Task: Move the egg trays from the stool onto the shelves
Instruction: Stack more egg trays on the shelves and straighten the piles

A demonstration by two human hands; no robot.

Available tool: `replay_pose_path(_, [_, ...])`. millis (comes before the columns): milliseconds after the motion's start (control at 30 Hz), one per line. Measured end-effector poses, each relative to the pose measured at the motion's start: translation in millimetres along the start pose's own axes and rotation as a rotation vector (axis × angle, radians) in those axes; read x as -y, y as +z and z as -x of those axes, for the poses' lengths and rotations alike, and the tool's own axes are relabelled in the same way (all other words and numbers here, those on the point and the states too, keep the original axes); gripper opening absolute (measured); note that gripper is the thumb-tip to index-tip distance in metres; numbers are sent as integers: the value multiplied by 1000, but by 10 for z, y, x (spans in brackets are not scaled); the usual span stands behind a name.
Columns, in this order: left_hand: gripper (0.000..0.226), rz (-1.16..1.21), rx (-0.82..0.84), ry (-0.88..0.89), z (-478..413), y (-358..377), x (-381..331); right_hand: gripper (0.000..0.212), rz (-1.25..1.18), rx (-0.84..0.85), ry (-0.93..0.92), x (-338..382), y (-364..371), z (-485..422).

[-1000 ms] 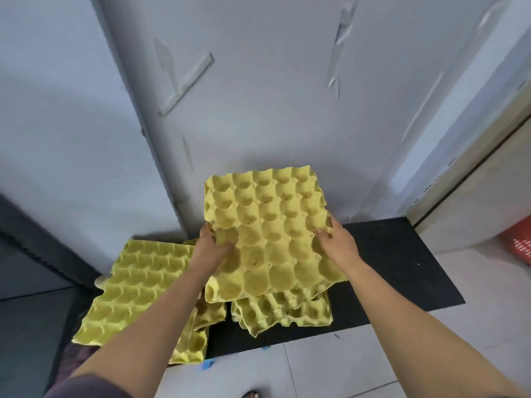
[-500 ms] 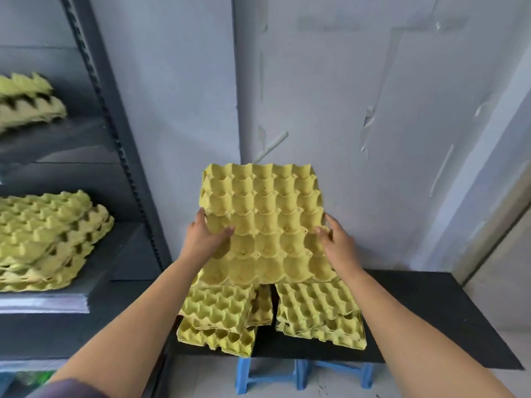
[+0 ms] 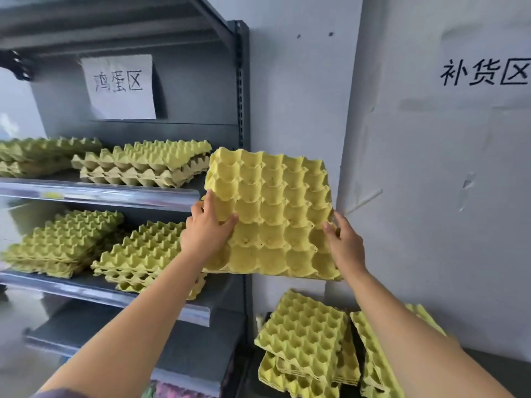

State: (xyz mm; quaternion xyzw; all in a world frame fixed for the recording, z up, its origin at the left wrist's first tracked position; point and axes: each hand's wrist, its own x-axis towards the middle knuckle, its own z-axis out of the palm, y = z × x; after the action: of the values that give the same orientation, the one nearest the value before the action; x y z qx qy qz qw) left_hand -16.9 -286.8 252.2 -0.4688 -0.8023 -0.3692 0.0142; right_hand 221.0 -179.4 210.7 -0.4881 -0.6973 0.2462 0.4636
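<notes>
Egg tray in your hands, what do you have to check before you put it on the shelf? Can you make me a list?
1. Left hand grips the held tray by its left edge: ok.
2. Right hand grips its right edge: ok.
3. Tray level: not ok, its cups tilt toward the camera.
4. Tray lined up with the shelf opening: not ok, most of it sits right of the shelf post.
5. Free space above the upper shelf stack: ok.
6. Stack steady enough for one more: cannot tell.
</notes>
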Motion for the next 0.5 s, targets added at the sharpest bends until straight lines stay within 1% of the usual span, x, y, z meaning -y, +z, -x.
replay_pose_path(100, [81, 31, 27, 13, -282, -387, 322, 50, -7, -9, -25, 402, 338, -42])
replay_pose_path(167, [77, -27, 19, 35, -443, -624, 450, 49, 2, -23, -48, 664, 512, -120])
replay_pose_path(200, [73, -100, -14, 48, -503, -743, 489, 49, 8, -31, -59, 794, 596, -165])
replay_pose_path(267, [63, -251, -136, 98, -596, -980, 535, 48, 19, -46, -81, 1076, 778, -293])
replay_pose_path(333, [53, -363, -238, 187, -665, -1142, 592, 48, 23, -47, -91, 1354, 983, -447])
replay_pose_path(400, [46, -433, -289, 291, -752, -1217, 673, 47, 15, -24, -85, 1647, 1183, -599])
replay_pose_path(467, [49, -460, -309, 361, -884, -1273, 812, 47, -1, 16, -87, 1923, 1450, -794])
replay_pose_path(500, [58, -464, -294, 385, -906, -1299, 822, 47, 11, 25, -92, 2016, 1481, -856])
